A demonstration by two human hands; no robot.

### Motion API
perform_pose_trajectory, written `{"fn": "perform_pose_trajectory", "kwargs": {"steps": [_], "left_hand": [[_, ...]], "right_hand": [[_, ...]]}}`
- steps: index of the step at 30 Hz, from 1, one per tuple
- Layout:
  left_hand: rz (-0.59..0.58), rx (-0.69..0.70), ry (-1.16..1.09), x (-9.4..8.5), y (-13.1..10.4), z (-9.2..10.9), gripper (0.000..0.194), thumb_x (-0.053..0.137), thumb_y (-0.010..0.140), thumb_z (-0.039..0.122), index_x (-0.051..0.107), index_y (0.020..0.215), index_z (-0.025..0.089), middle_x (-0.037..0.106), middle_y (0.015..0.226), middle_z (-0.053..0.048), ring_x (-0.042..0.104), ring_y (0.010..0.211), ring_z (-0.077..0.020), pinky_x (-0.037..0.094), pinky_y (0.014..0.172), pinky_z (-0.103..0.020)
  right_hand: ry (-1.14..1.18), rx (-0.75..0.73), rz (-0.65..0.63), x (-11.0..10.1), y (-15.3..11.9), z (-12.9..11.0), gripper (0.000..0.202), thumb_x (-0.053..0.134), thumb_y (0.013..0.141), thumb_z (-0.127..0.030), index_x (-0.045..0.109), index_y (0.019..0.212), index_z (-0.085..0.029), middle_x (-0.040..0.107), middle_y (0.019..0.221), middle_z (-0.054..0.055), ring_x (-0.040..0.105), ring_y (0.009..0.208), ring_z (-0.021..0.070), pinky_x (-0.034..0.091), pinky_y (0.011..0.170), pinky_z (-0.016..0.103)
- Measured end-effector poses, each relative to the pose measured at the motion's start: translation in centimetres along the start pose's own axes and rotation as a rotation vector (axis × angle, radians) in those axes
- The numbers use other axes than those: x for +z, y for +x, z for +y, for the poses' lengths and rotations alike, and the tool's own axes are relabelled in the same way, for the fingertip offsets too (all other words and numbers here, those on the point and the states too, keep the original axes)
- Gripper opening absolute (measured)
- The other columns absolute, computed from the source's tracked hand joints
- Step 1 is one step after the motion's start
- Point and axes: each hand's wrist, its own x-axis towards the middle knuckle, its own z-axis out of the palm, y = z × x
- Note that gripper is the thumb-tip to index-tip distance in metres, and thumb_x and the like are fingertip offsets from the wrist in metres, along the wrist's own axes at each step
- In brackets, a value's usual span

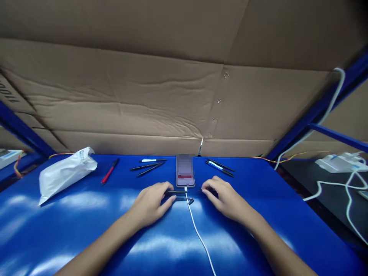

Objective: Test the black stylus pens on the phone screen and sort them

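My left hand (152, 203) is closed, thumb and fingers around one end of a black pen barrel (178, 192) that points right, across the white cable's plug. Just below the barrel a dark pen part (186, 199) lies on the blue table, near my left thumb, its right end over the cable. My right hand (223, 197) is pinched, with a thin dark tip (199, 190) sticking out leftward from the fingers; most of that piece is hidden. Between and behind my hands lies a phone (184, 172) with its screen lit.
Several black and white pens (148, 167) lie left of the phone, more pens (220, 167) to its right. A red pen (109, 171) and a white plastic bag (67, 174) are farther left. A white cable (201, 239) runs toward me. Cardboard (161, 96) closes the back.
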Motion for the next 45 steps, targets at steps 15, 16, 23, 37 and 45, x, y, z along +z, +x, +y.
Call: {"fn": "perform_pose_trajectory", "kwargs": {"steps": [15, 16, 23, 37, 45], "left_hand": [[-0.028, 0.052, -0.014, 0.5, -0.2, 1.0, 0.016, 0.051, 0.101, 0.037, 0.058, 0.104, 0.023, 0.068, 0.092, -0.003, 0.062, 0.081, -0.0211, 0.043, 0.071, -0.030], [-0.028, 0.054, -0.017, 0.6, -0.2, 1.0, 0.016, 0.051, 0.101, 0.037, 0.058, 0.104, 0.023, 0.068, 0.092, -0.003, 0.062, 0.081, -0.0211, 0.043, 0.072, -0.030], [-0.032, 0.041, -0.025, 0.7, -0.3, 0.9, 0.018, 0.050, 0.102, 0.039, 0.058, 0.103, 0.023, 0.068, 0.094, -0.003, 0.062, 0.082, -0.0212, 0.043, 0.073, -0.030], [-0.046, 0.074, 0.001, 1.0, -0.2, 1.1, 0.018, 0.048, 0.103, 0.036, 0.059, 0.107, 0.022, 0.070, 0.100, -0.003, 0.064, 0.090, -0.0228, 0.044, 0.079, -0.033], [-0.067, 0.074, 0.023, 1.7, -0.1, 0.8, 0.013, 0.054, 0.101, 0.029, 0.064, 0.102, 0.022, 0.072, 0.098, -0.003, 0.066, 0.090, -0.0229, 0.044, 0.081, -0.033]], "right_hand": [[0.078, -0.077, 0.069, 1.7, -0.2, -1.9, 0.013, 0.054, 0.097, -0.013, 0.064, 0.093, -0.020, 0.069, 0.091, 0.005, 0.058, 0.088, 0.0210, 0.048, 0.078, 0.033], [0.078, -0.078, 0.074, 1.6, -0.2, -1.8, 0.013, 0.054, 0.097, -0.013, 0.064, 0.093, -0.020, 0.069, 0.090, 0.005, 0.058, 0.088, 0.0210, 0.047, 0.077, 0.033], [0.084, -0.093, 0.068, 1.8, -0.2, -1.8, 0.013, 0.054, 0.095, -0.011, 0.064, 0.092, -0.020, 0.068, 0.089, 0.005, 0.057, 0.087, 0.0212, 0.047, 0.077, 0.033], [0.147, -0.059, 0.082, 2.4, -0.2, -2.4, 0.013, 0.056, 0.093, -0.009, 0.064, 0.090, -0.020, 0.068, 0.085, 0.004, 0.059, 0.083, 0.0200, 0.045, 0.073, 0.031], [0.239, -0.060, 0.066, 2.4, -0.2, -3.1, 0.014, 0.056, 0.095, -0.011, 0.065, 0.097, -0.021, 0.067, 0.088, 0.003, 0.060, 0.081, 0.0174, 0.046, 0.071, 0.028]]}}
